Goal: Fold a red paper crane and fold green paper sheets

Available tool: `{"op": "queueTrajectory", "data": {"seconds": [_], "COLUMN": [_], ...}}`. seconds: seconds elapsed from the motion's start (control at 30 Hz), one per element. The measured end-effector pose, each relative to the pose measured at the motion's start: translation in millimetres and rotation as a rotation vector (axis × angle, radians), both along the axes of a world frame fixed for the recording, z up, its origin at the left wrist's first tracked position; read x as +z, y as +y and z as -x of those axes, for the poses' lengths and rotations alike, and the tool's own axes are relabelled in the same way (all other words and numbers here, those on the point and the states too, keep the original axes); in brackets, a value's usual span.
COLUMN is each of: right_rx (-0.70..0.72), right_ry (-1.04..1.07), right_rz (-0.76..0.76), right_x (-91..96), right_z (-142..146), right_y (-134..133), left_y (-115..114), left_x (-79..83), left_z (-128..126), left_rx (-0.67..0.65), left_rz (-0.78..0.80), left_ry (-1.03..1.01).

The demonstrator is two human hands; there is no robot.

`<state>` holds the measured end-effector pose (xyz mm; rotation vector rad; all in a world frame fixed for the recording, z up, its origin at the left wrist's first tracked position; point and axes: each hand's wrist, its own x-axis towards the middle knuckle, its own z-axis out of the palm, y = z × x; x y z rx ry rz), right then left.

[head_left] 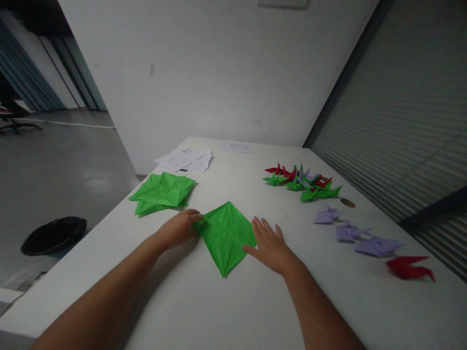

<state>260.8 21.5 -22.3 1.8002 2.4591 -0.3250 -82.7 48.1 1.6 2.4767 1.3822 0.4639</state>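
Observation:
A creased green square of origami paper (225, 234) lies on the white table with one corner toward me. My left hand (182, 227) has its fingers closed on the paper's left corner. Flat on the right corner rests my right hand (268, 244), fingers spread and the thumb over the paper's edge. To the left of the far side sits a small stack of creased green sheets (162, 189).
Folded paper cranes in red, green and purple (304, 182) cluster at the back right. Several purple cranes (377, 246) and a red crane (408, 267) line the right side. Printed papers (184, 159) lie at the back left. A black-lined bin (54, 236) stands on the floor.

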Motion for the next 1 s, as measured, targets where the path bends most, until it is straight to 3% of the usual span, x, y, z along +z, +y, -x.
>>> {"op": "queueTrajectory", "data": {"seconds": [0.17,0.3,0.43,0.57,0.7,1.0], "right_rx": [-0.013,-0.012,0.177,0.329,0.314,0.316], "right_ry": [0.055,0.134,0.232,0.284,0.297,0.291], "right_rz": [-0.018,-0.124,-0.260,-0.158,-0.053,-0.049], "right_x": [-1.6,1.7,6.5,8.6,8.0,5.7], "right_z": [0.5,3.5,6.0,7.7,9.6,9.3], "right_y": [2.2,5.9,4.8,0.8,0.2,1.4], "left_y": [2.9,6.1,5.8,3.8,2.2,-8.1], "left_x": [-7.7,-11.5,-12.5,-14.7,-19.0,-15.1], "left_z": [-2.2,-5.2,-9.8,-12.9,-17.8,-37.3], "left_rx": [0.045,0.129,0.192,0.226,0.326,0.472], "left_rz": [0.012,0.141,0.270,0.304,0.401,0.455], "left_ry": [-0.141,-0.309,-0.458,-0.533,-0.679,-0.890]}}
